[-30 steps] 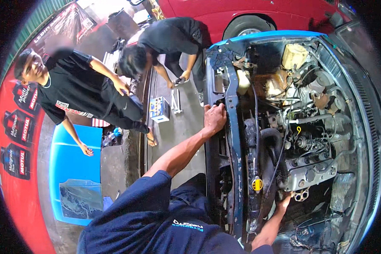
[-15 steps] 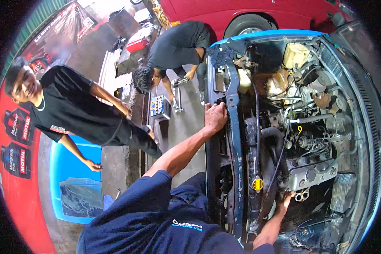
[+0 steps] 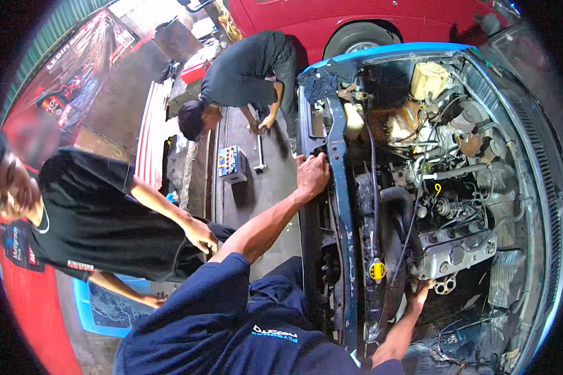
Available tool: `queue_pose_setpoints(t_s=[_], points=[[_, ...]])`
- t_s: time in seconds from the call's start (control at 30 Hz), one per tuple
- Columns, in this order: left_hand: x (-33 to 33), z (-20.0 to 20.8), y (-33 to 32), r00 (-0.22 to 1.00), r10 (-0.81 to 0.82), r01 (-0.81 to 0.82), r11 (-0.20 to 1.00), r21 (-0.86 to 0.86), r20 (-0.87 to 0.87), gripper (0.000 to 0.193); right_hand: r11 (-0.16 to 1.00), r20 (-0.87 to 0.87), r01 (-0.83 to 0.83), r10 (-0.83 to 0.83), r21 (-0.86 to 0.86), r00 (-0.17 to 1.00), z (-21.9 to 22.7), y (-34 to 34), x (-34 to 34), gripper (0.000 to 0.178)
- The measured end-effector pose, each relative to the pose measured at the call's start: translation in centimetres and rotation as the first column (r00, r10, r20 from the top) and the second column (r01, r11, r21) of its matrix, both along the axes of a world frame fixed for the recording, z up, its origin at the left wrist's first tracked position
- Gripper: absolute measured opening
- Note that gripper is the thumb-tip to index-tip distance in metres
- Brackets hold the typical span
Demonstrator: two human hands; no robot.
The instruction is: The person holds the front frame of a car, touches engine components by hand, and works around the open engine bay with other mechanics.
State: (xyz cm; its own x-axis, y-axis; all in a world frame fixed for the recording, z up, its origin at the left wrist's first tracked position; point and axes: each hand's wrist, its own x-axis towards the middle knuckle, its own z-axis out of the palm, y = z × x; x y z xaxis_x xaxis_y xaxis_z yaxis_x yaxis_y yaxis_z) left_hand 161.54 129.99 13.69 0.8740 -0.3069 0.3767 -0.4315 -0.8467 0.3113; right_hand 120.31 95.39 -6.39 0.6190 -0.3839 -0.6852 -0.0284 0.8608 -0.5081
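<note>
Firstly, one engine with a silver cover, seated in an open bay toward the right of the view; dusty hoses and wiring crowd around it.

Item: left hand, knuckles up and fingers bent, laid on the top edge of a black front panel, just beside a chipped blue crossbar. Probably placed there as a prop, taking some of the leaning body's weight; whether it grips or merely rests, I cannot tell.

Item: right hand, reaching low along the engine's near side, next to a metal flange with two round openings. Fingertips hidden under the cover's edge; cannot tell whether they hold anything. The low reach seems chosen because hoses block a route from above.

Item: thick black hose, curving between the engine and the crossbar; a yellow cap sits nearer the crossbar, likely kept on top for easy access. Item: cream reservoir, at the bay's far end.

Item: battery-like box, upright on the floor, well apart from the bay. Item: long metal tool, beside it, below the hands of a bending co-worker.

Item: second co-worker, standing at left, in front of a blue panel.
</note>
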Motion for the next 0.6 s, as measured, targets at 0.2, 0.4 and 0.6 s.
queue_pose_setpoints(t_s=[0.2, 0.4, 0.6], points=[[-0.1, 0.3, -0.2, 1.000, -0.022, 0.023, 1.000, -0.016, 0.015, 0.017, 0.995, 0.082, 0.056, -0.063, 0.081, 0.995, -2.6, -1.3, -1.3, 0.067], [0.0, 0.1, -0.2, 1.000, -0.001, 0.001, 1.000, -0.014, -0.004, 0.015, 1.000, 0.085, 0.022, -0.021, -0.004, 0.996, -2.8, -1.4, -1.4, 0.070], [-0.1, -0.1, 0.4, 1.000, 0.006, -0.006, 1.000, -0.020, -0.004, 0.017, 0.996, -0.091, 0.092, -0.092, -0.004, 0.992, -2.6, -0.4, -0.8, 0.067]])
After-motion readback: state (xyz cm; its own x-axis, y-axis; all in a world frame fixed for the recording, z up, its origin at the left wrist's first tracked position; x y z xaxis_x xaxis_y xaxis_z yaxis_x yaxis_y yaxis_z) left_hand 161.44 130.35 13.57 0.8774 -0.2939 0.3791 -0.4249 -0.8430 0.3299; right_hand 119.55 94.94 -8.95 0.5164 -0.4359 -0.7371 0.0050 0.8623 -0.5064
